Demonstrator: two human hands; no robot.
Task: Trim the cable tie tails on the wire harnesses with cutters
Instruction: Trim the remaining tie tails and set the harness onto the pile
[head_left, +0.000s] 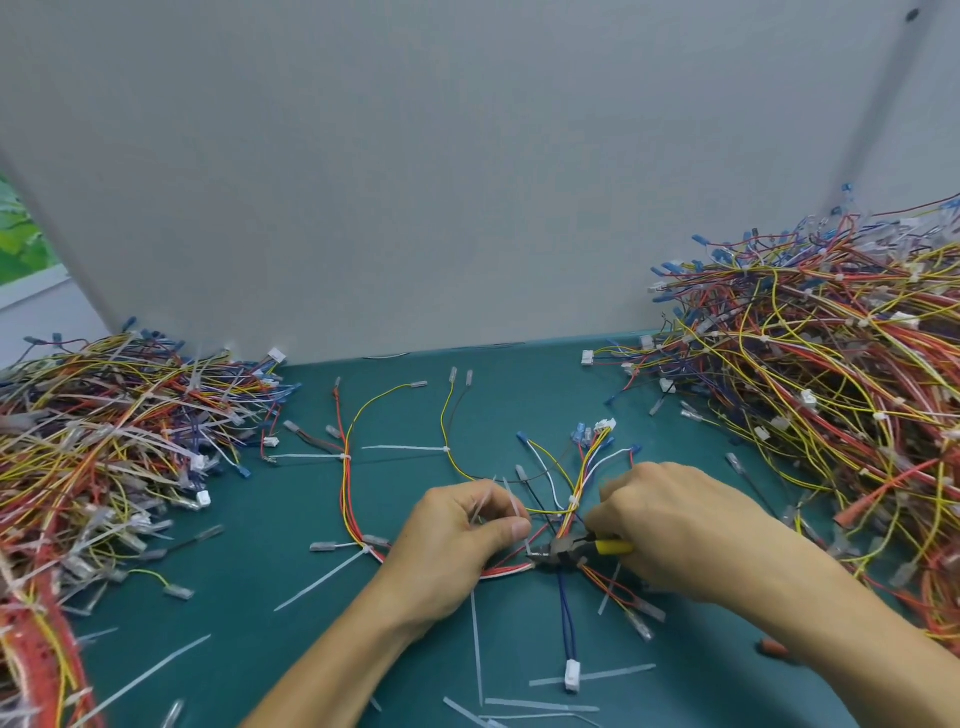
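While the left hand (457, 535) pinches a tie tail (510, 498) just left of the cutters (563, 553), probably steadying it, the right hand (670, 525) grips them beside the harness (587, 467) on the surface (311, 597).

- The left hand (457, 535) lies knuckles up with its fingers curled. Thumb and forefinger pinch pale cable tie tails (511, 501), which stick up between them.
- The left forearm (353, 639) is bare. It enters at the bottom edge left of centre and slants up and to the right.
- The right hand (670, 525) is back up, fingers curled under and gripping yellow-handled cutters (571, 551), whose nose points toward the left thumb.
- The right forearm (831, 608), also bare, comes in from the lower right and slants up and to the left.
- The two hands are near each other but do not touch.
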